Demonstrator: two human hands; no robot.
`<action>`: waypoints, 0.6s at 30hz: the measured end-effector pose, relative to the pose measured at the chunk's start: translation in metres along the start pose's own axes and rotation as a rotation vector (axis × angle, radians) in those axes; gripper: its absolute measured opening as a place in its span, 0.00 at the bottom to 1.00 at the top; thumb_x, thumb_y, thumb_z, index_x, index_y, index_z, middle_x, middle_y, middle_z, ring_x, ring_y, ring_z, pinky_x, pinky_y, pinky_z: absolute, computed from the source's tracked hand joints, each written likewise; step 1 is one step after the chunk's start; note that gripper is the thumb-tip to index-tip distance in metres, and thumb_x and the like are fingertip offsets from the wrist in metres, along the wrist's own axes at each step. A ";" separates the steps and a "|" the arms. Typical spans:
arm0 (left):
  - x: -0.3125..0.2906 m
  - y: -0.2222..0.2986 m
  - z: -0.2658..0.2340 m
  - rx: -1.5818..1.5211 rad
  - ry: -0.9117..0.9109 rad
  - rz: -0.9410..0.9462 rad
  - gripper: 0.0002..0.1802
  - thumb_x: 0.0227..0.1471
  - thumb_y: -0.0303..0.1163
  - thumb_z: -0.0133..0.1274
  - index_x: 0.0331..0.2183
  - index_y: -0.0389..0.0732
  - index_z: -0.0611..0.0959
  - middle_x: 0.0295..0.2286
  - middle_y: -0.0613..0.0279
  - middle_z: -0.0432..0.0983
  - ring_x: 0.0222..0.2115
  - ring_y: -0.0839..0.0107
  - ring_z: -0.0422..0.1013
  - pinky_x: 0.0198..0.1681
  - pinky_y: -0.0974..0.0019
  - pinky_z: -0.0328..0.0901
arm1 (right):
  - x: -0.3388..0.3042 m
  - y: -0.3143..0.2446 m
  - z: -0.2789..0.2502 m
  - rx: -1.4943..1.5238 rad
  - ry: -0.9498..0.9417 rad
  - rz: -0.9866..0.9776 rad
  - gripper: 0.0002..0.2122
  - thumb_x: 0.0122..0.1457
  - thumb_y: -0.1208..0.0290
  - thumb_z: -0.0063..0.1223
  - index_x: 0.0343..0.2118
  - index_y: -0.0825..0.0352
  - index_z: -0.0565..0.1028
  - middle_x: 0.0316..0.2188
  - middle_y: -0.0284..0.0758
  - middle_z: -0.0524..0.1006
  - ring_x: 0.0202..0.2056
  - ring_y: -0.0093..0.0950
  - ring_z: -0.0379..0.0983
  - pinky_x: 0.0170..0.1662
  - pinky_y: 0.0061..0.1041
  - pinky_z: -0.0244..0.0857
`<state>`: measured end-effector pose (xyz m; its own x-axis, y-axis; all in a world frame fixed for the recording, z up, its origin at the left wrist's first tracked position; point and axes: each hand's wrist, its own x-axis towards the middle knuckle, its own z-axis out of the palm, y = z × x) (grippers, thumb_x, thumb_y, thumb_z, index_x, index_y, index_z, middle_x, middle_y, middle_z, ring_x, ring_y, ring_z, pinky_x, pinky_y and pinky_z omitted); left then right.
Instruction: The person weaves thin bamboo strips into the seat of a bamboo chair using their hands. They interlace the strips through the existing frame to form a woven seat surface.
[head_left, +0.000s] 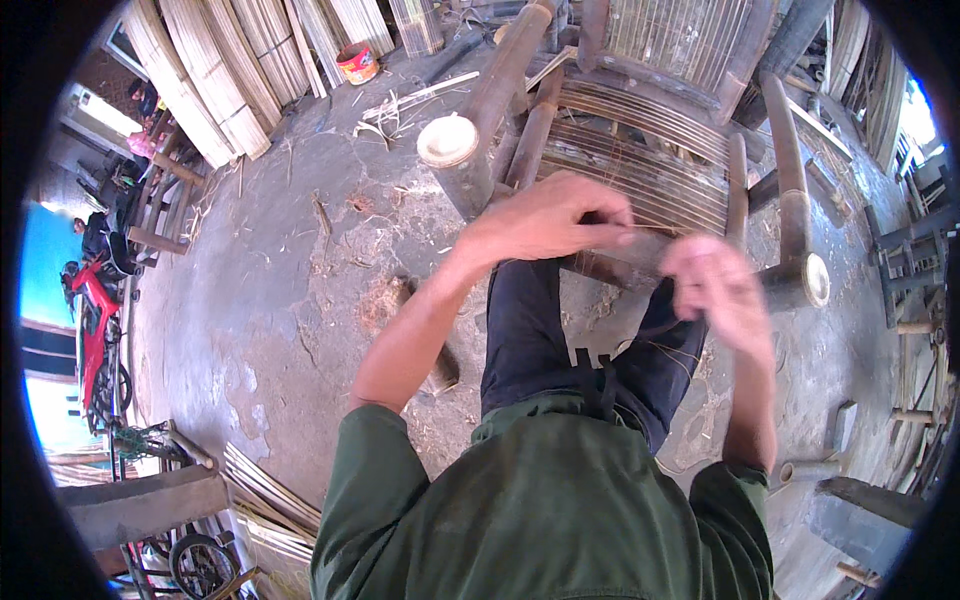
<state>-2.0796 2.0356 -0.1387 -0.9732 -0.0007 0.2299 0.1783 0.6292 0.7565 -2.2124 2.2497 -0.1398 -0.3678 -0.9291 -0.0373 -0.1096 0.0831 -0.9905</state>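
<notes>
A bamboo chair (640, 160) with a slatted seat and back stands right in front of me, its near edge by my knees. My left hand (560, 215) is over the seat's near left corner, fingers curled in toward the thumb; whatever they may hold is too small to make out. To the right, near the seat's front edge, my right hand (715, 285) is bent with its fingers drawn in and smeared by motion. Thin pale strands show on the seat and near my right leg. The thick left armrest (450, 145) ends in a pale cut face.
A bamboo piece (435, 360) lies on the concrete floor at my left. Bundles of slats (200, 80) lean behind, near a red tub (357, 63). A red motorcycle (95, 320) and people are far left. Bamboo frames (915, 260) line the right side.
</notes>
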 end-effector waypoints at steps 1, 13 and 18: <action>-0.013 -0.012 -0.003 -0.067 -0.079 -0.060 0.14 0.55 0.38 0.52 0.31 0.36 0.80 0.27 0.60 0.77 0.30 0.72 0.70 0.37 0.67 0.64 | -0.013 -0.011 -0.018 -0.128 0.165 0.013 0.17 0.68 0.60 0.33 0.35 0.67 0.72 0.14 0.24 0.64 0.15 0.15 0.56 0.20 0.16 0.56; -0.158 -0.135 -0.013 -0.680 0.084 -0.536 0.19 0.55 0.44 0.51 0.27 0.36 0.83 0.23 0.67 0.74 0.23 0.78 0.63 0.27 0.73 0.58 | -0.198 -0.012 -0.277 -0.098 1.343 -0.043 0.13 0.65 0.54 0.42 0.35 0.59 0.68 0.18 0.20 0.55 0.20 0.13 0.45 0.24 0.16 0.40; -0.168 -0.126 -0.011 -0.770 0.163 -0.465 0.20 0.57 0.44 0.49 0.29 0.35 0.82 0.25 0.66 0.75 0.24 0.79 0.65 0.28 0.73 0.60 | -0.223 0.029 -0.276 -0.519 1.123 0.213 0.20 0.65 0.53 0.39 0.52 0.61 0.69 0.29 0.23 0.67 0.26 0.12 0.57 0.30 0.14 0.52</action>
<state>-1.9367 1.9476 -0.2663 -0.9492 -0.2706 -0.1608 -0.1221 -0.1544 0.9804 -2.3886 2.5591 -0.1232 -0.9772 -0.0814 0.1960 -0.2074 0.5627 -0.8002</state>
